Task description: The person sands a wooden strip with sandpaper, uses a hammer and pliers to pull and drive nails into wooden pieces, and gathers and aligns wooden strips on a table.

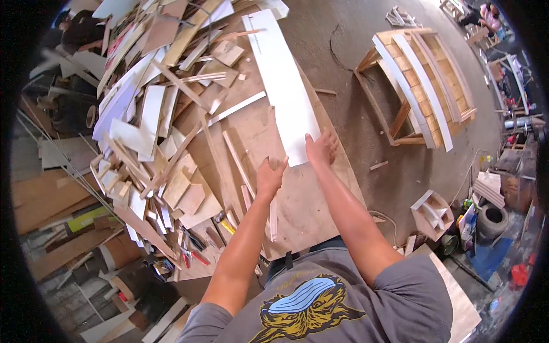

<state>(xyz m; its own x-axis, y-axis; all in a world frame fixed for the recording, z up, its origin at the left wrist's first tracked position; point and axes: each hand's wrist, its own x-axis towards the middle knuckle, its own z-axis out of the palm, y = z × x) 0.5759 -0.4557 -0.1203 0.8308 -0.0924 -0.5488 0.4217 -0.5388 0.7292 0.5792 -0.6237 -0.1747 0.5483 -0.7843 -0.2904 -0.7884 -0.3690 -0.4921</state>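
A long white board (280,74) lies lengthwise on the plywood worktop, its near end between my two hands. My right hand (321,147) is at the board's near right edge, thumb on its top face and fingers along the side. Beside the near left corner is my left hand (271,178), its thumb and forefinger apart and the thumb tip at or close to the board's edge; its other fingers are partly hidden. A thin wooden strip (273,220) runs beneath or beside my left hand, and another pale strip (239,160) lies to its left.
A heap of wood offcuts (151,120) covers the worktop's left side. Pliers (194,240) and other hand tools lie near its front left. On the floor to the right stand a curved slatted wooden frame (420,91) and a small wooden box (433,214). Other people are in the background.
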